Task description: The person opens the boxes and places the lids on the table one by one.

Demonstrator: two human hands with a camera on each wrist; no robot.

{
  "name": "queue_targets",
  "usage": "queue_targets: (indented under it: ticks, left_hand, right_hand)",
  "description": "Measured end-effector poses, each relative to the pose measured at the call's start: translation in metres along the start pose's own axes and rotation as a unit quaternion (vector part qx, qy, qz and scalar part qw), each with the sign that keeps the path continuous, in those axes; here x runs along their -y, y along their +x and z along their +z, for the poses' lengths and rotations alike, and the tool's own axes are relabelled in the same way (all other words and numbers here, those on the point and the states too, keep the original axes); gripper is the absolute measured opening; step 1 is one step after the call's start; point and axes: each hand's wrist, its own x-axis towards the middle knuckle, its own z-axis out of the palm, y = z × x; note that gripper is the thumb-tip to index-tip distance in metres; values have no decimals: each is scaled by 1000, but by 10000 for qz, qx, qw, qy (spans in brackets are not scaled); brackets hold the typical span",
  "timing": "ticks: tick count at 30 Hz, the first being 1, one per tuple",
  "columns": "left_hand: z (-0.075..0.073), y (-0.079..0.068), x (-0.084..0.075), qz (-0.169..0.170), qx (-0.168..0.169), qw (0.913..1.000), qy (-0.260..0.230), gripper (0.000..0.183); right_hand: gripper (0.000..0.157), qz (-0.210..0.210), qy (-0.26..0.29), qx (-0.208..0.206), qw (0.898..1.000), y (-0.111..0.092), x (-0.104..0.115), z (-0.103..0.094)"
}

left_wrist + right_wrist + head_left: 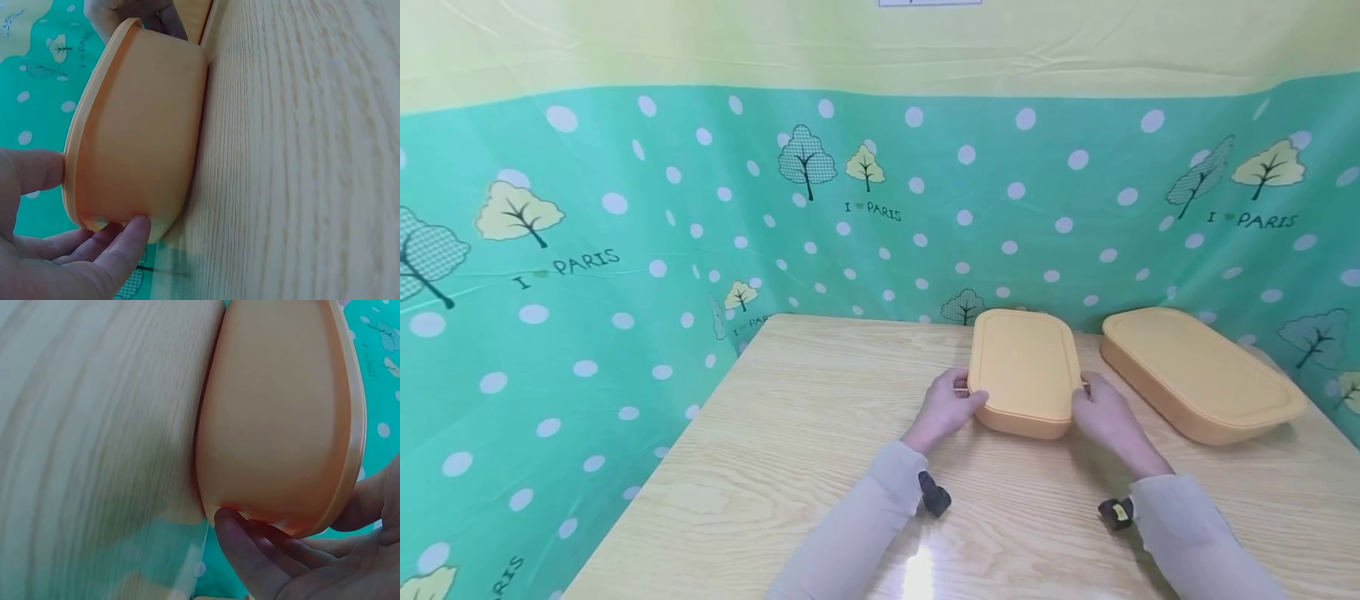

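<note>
Smaller lidded box (1024,365), right of frame centre, long axis running away from you, flanked and gripped by your left hand (944,410) and right hand (1108,419)

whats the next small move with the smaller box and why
Probably a small, level lift of the smaller box: the left hand and right hand grip it from opposite sides, and its lid looks closed.

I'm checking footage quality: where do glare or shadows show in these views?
Head: bright glare on the table, between the sleeves; left wrist: thin dark shadow under the held box; right wrist: greenish sheen on the table, low in frame.
</note>
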Motion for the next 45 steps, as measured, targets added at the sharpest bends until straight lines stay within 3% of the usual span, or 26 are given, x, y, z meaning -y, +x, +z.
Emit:
queue_targets:
  ticks: [35, 45]
  left_hand:
    - [-16, -2, 8, -18, -128, 9999, 47, 46]
    - [-23, -4, 9, 118, -148, 9998, -34, 46]
  right_hand:
    - [57, -47, 75, 83, 9999, 5, 14, 13]
    - [57, -37, 72, 133, 9999, 7, 18, 18]
